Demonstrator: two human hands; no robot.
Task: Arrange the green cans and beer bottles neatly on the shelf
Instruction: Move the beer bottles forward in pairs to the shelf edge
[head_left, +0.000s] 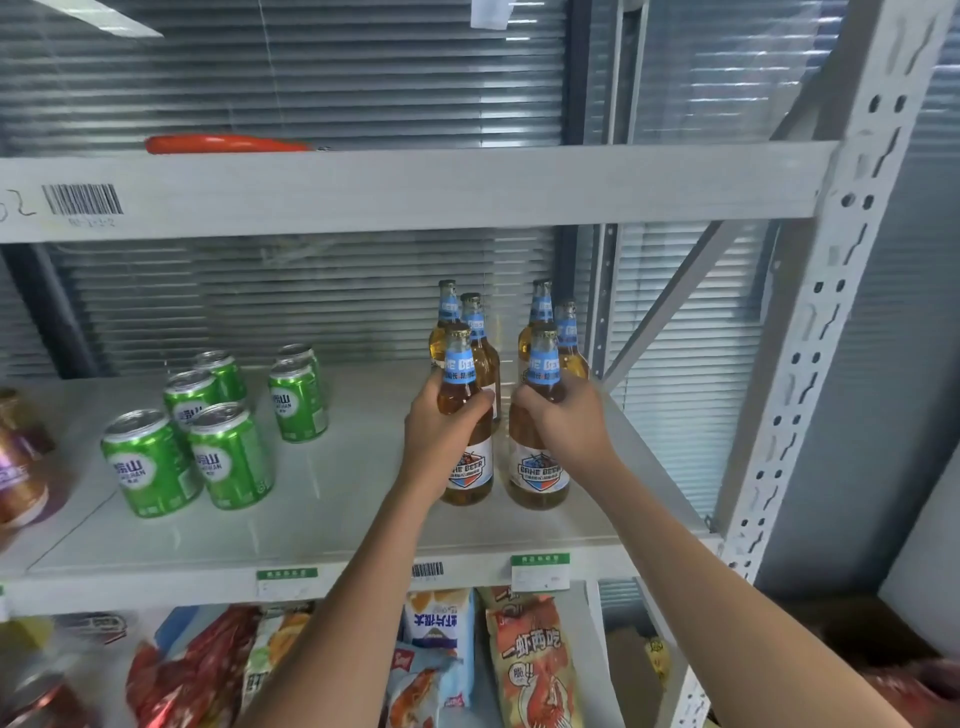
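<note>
Several amber beer bottles with blue neck labels stand in two rows at the right of the middle shelf (332, 514). My left hand (441, 431) grips the front left bottle (467, 467) around its shoulder. My right hand (561, 421) grips the front right bottle (537, 473) the same way. Both bottles stand upright on the shelf. Behind them are the back bottles (475, 332), partly hidden. Several green cans (228, 457) stand loosely grouped at the shelf's left, one pair (298, 400) further back.
A purple and gold can (18, 467) sits at the far left edge. An orange object (223, 144) lies on the upper shelf. Snack bags (530, 660) fill the lower shelf. The grey perforated upright (826, 322) bounds the right side.
</note>
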